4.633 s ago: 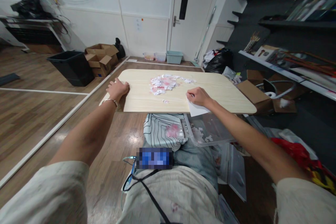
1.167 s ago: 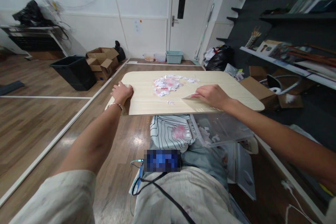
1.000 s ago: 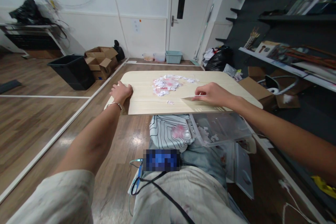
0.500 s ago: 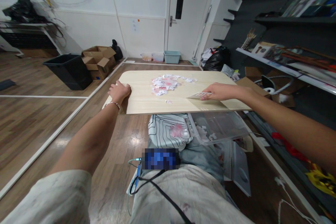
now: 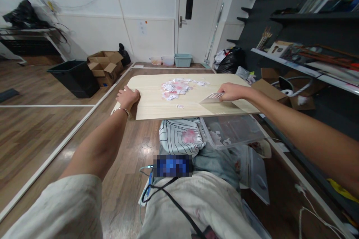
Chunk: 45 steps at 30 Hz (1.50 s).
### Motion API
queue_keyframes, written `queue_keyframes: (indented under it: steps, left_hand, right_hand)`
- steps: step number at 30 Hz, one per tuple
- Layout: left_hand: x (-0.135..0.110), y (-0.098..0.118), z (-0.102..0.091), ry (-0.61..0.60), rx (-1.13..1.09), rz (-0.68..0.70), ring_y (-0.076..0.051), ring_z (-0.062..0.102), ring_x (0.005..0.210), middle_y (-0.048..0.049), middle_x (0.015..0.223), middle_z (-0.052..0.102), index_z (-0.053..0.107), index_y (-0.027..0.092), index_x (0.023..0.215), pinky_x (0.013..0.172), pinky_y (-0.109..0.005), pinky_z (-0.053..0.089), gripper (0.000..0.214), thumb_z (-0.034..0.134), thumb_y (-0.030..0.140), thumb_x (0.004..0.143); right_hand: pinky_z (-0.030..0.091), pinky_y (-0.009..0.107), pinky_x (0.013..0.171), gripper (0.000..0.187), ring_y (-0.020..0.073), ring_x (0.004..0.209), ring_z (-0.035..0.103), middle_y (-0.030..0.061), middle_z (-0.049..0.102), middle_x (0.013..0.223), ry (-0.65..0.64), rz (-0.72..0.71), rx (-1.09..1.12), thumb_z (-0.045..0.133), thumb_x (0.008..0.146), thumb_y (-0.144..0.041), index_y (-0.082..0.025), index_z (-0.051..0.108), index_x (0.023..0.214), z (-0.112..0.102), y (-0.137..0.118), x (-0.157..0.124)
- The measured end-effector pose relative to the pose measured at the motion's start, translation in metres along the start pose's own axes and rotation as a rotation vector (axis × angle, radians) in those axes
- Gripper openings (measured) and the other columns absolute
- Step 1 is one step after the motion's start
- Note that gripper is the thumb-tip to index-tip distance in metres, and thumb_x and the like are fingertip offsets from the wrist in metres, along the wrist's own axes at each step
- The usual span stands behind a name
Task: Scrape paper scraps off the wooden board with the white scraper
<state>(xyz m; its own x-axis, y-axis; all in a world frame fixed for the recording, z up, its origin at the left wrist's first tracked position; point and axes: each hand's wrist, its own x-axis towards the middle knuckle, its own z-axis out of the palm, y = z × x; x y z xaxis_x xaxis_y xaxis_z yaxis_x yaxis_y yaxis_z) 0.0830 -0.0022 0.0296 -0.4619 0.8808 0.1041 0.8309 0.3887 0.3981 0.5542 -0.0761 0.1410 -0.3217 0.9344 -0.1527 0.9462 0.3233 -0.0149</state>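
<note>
A pale wooden board (image 5: 157, 110) spans the space in front of me, above my lap. My left hand (image 5: 127, 98) is on its left side, fingers curled at the edge and the thumb over the top. In my right hand (image 5: 231, 92) is a thin white slotted card (image 5: 211, 98), pinched and tilted, its lower edge at or close to the board's surface. Torn white and pinkish paper scraps (image 5: 176, 87) lie in a pile at the middle of the board. One small scrap (image 5: 180, 106) sits apart, nearer to me.
Below the board's right half is a clear plastic bin (image 5: 235, 134) with white pieces in it. A patterned cloth (image 5: 179, 136) with a pink stain lies on my lap. Dark shelves (image 5: 308, 44) run along the right; a black bin (image 5: 74, 78) and cardboard boxes (image 5: 105, 67) stand at left.
My right hand has moved slightly up, and the slotted card now shows more of its face. The left hand stays on the board. The whole view has shifted slightly.
</note>
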Motion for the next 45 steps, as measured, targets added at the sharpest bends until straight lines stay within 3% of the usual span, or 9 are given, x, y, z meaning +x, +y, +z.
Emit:
queue_keyframes:
  steps: [12, 16, 20, 23, 27, 36, 45]
  left_hand:
    - [0.003, -0.004, 0.005, 0.028, 0.012, 0.013, -0.052, 0.059, 0.154, -0.0407, 0.167, 0.057, 0.055, 0.001, 0.168, 0.124, -0.066, 0.047, 0.08, 0.046, 0.05, 0.105]
    - [0.004, -0.007, 0.007, 0.033, 0.021, 0.036, -0.054, 0.06, 0.152, -0.0432, 0.163, 0.059, 0.058, -0.001, 0.166, 0.122, -0.066, 0.048, 0.081, 0.044, 0.051, 0.106]
    - [0.003, -0.012, 0.01, 0.009, 0.055, 0.057, -0.054, 0.059, 0.153, -0.0423, 0.161, 0.061, 0.062, 0.001, 0.162, 0.121, -0.066, 0.047, 0.078, 0.037, 0.053, 0.109]
    - [-0.002, -0.016, 0.01, -0.017, 0.105, 0.068, -0.053, 0.058, 0.154, -0.0397, 0.164, 0.059, 0.062, 0.002, 0.163, 0.121, -0.063, 0.046, 0.078, 0.03, 0.053, 0.112]
    - [-0.011, -0.019, 0.009, -0.023, 0.14, 0.07, -0.051, 0.059, 0.153, -0.0361, 0.164, 0.06, 0.063, 0.007, 0.163, 0.122, -0.063, 0.045, 0.076, 0.027, 0.051, 0.113]
    - [-0.01, -0.024, 0.012, -0.012, 0.111, 0.079, -0.05, 0.061, 0.15, -0.0354, 0.16, 0.063, 0.065, 0.009, 0.162, 0.12, -0.063, 0.048, 0.075, 0.031, 0.053, 0.111]
    - [-0.008, -0.021, 0.016, 0.006, 0.082, 0.067, -0.051, 0.063, 0.146, -0.0369, 0.158, 0.064, 0.066, 0.008, 0.159, 0.117, -0.064, 0.049, 0.073, 0.032, 0.052, 0.111]
  right_hand:
    - [0.03, 0.035, 0.062, 0.029, 0.018, 0.059, 0.048, -0.0011, 0.05, 0.051, 0.06, 0.144, 0.081, 0.077, 0.068, -0.026, -0.024, 0.056, 0.048, 0.004, -0.019, -0.013]
    - [0.033, 0.035, 0.063, 0.024, 0.0198, 0.062, 0.053, 0.0028, 0.059, 0.052, 0.071, 0.101, 0.058, 0.072, 0.073, -0.025, -0.022, 0.063, 0.051, 0.008, -0.025, -0.026]
    - [0.042, 0.032, 0.068, 0.016, 0.0239, 0.074, 0.069, 0.0105, 0.083, 0.075, 0.056, 0.084, 0.061, 0.072, 0.078, -0.022, -0.02, 0.087, 0.074, 0.011, -0.034, -0.034]
    - [0.05, 0.03, 0.081, 0.038, 0.0285, 0.1, 0.082, 0.0154, 0.092, 0.107, 0.047, 0.089, 0.081, 0.07, 0.079, -0.015, -0.021, 0.098, 0.105, 0.015, -0.051, -0.038]
    - [0.055, 0.031, 0.097, 0.058, 0.0327, 0.127, 0.083, 0.0139, 0.089, 0.131, 0.052, 0.121, 0.098, 0.069, 0.083, -0.009, -0.026, 0.094, 0.133, 0.019, -0.083, -0.042]
    - [0.056, 0.031, 0.115, 0.057, 0.0317, 0.141, 0.078, 0.0102, 0.086, 0.142, 0.102, 0.15, 0.18, 0.069, 0.091, -0.008, -0.027, 0.09, 0.14, 0.023, -0.119, -0.041]
    - [0.058, 0.036, 0.115, 0.051, 0.0353, 0.14, 0.078, 0.0146, 0.085, 0.145, 0.124, 0.175, 0.107, 0.069, 0.094, -0.01, -0.023, 0.091, 0.138, 0.025, -0.132, -0.034]
